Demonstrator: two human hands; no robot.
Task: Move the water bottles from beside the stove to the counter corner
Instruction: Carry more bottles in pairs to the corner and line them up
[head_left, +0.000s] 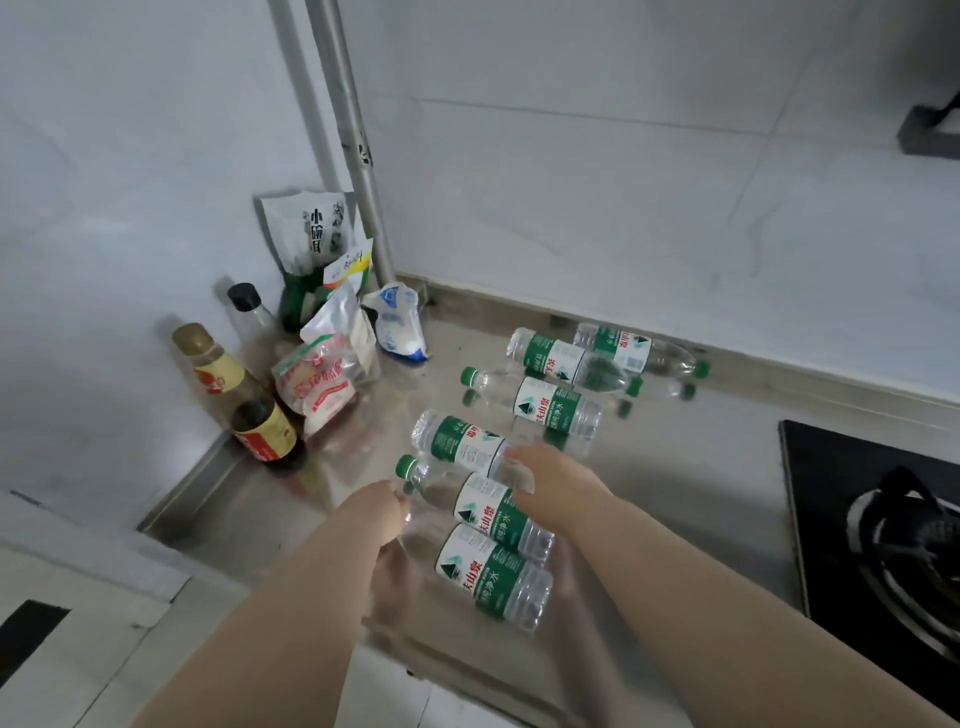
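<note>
six water bottles (550, 405) lying flat on the steel counter (701, 467), green caps and green-and-white labels. three in a far cluster at about 1 o'clock from the hands, near the back wall, well apart from both hands. three more in a near cluster right between the two forearms, side by side and touching or nearly so.

left hand (376, 512) at the 9 o'clock side of the near cluster, curled loosely against the neck end of the middle bottle (483, 506), just below its green cap; fingers hidden behind the knuckles, so cannot tell whether closed on it or merely resting.

right hand (550, 480) at the 2 o'clock side of the same cluster, palm down, fingers spread flat over the upper bottle (460, 441) and the top of the middle one's label; pressing or touching rather than wrapped around.

nearest bottle (493, 577) at 6 o'clock of the cluster, untouched.

stove (878, 530) off at 3 o'clock. sauce bottles (260, 423) and packets (317, 384) crowded in the counter corner at 11 o'clock.
</note>
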